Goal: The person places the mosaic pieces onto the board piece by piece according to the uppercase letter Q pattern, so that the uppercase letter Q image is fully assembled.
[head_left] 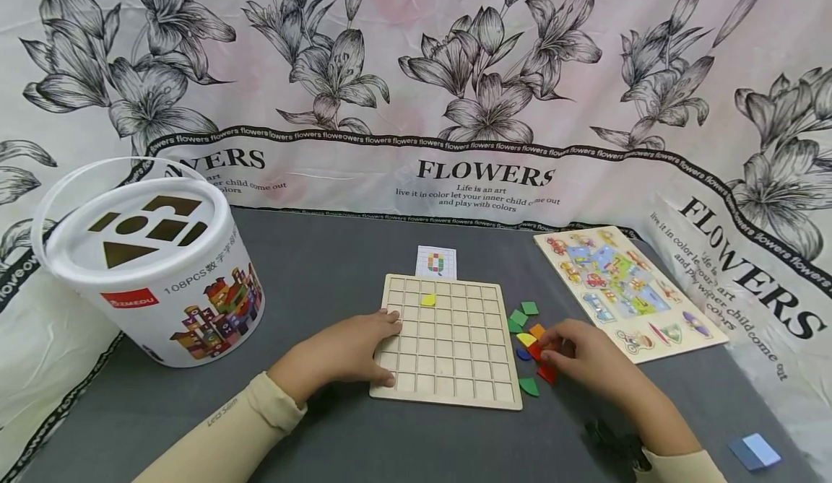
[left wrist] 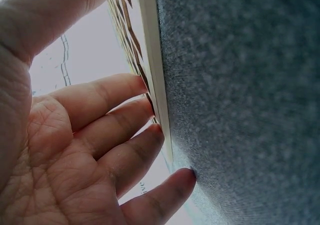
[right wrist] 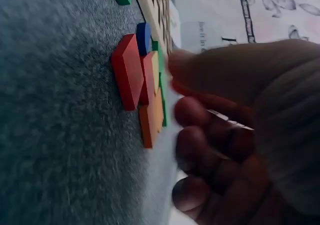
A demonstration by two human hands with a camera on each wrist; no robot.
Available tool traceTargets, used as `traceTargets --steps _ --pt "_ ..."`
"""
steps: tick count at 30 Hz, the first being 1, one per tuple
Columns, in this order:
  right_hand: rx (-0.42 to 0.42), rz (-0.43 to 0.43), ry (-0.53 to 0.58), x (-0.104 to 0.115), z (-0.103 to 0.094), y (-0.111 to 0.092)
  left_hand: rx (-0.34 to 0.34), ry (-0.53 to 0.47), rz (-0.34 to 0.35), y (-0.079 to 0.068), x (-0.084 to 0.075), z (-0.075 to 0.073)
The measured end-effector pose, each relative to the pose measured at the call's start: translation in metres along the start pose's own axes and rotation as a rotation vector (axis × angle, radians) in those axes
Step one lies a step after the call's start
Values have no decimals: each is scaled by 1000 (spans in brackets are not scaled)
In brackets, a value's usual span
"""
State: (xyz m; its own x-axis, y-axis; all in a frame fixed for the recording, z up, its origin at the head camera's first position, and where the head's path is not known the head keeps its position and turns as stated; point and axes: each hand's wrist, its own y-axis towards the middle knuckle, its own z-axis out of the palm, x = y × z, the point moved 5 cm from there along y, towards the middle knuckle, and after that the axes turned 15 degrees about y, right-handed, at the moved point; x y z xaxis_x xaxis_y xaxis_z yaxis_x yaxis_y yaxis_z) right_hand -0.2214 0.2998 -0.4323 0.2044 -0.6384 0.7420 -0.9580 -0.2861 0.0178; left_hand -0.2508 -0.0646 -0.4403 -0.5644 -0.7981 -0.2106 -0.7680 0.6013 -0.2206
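Note:
A wooden grid board (head_left: 445, 338) lies mid-table, with one yellow piece (head_left: 428, 300) near its top. My left hand (head_left: 354, 349) rests against the board's left edge, fingers spread and fairly straight; its fingertips meet the rim in the left wrist view. Right of the board, my right hand (head_left: 585, 360) hovers at a loose cluster, thumb and forefinger bent close to a red piece (head_left: 534, 351). Whether those fingertips touch it is unclear. Beside it lie another red piece (right wrist: 127, 72), an orange piece (right wrist: 148, 125), a blue piece (right wrist: 143, 38), a yellow one and several green pieces (head_left: 529, 308).
A small pattern card (head_left: 436, 262) sits behind the board. At left stands a white lidded bucket (head_left: 156, 266) with shaped holes. A picture puzzle board (head_left: 630, 292) lies at the right rear, and blue flat pieces (head_left: 760, 450) sit at the near right. Flowered cloth (head_left: 481, 172) hangs behind.

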Motion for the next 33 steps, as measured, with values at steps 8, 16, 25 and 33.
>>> traceTargets --steps 8,16,25,33 --pt "74 186 -100 -3 8 -13 -8 2 12 -1 -1 -3" --pt "65 225 -98 -1 11 -12 -7 11 11 -5 -1 -4" --pt "14 106 22 34 8 10 -6 5 -3 -7 -1 -3" --pt "0 1 124 69 50 101 -17 23 12 -1 0 1"
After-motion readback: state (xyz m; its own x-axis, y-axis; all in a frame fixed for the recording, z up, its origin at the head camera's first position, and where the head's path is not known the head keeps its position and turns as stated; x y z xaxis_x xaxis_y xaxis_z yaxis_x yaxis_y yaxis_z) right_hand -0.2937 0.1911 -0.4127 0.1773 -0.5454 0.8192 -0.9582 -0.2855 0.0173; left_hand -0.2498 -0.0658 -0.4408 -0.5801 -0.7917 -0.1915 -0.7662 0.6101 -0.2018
